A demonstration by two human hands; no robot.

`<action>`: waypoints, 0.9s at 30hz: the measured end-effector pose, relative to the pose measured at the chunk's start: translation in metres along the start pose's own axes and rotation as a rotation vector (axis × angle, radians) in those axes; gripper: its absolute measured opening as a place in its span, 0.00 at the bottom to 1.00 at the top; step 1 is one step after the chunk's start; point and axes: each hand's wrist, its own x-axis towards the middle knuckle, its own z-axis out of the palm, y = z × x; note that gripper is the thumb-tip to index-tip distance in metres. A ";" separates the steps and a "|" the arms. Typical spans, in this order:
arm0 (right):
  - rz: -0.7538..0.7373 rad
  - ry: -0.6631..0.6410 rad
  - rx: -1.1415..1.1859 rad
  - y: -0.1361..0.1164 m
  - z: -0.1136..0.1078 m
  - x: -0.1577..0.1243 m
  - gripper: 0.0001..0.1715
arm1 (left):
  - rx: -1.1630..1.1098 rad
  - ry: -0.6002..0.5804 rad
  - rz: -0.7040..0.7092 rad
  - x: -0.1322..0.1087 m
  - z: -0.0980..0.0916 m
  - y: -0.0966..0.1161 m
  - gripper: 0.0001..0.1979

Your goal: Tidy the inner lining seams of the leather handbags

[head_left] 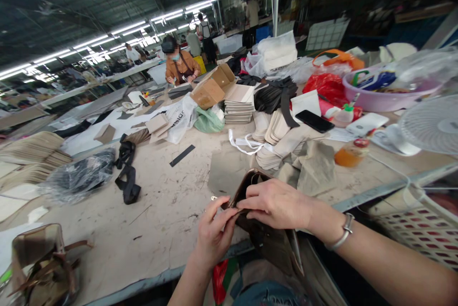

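A dark brown leather-like bag hangs over the table's front edge, its opening facing up and part of it below the tabletop. My left hand pinches the left corner of its rim between thumb and fingers. Just to the right, my right hand is curled over the same rim, fingertips close to the left ones. A small metal fitting shows beside my left fingertips. What lies inside the bag is mostly hidden by my right hand.
Another brown bag stands at the lower left. A black strap, a black strip and a grey sheet lie ahead. To the right are a phone, a jar, a fan and a basket. A co-worker sits opposite.
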 end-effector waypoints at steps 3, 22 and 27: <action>-0.003 0.009 -0.017 0.000 0.002 0.002 0.12 | 0.000 0.001 0.006 0.002 0.000 0.000 0.15; 0.029 0.046 -0.063 0.001 0.010 0.010 0.08 | -0.055 -0.018 -0.001 0.006 0.001 -0.006 0.09; 0.057 0.044 -0.042 0.003 0.012 0.011 0.09 | -0.067 0.053 -0.109 0.002 0.003 -0.007 0.23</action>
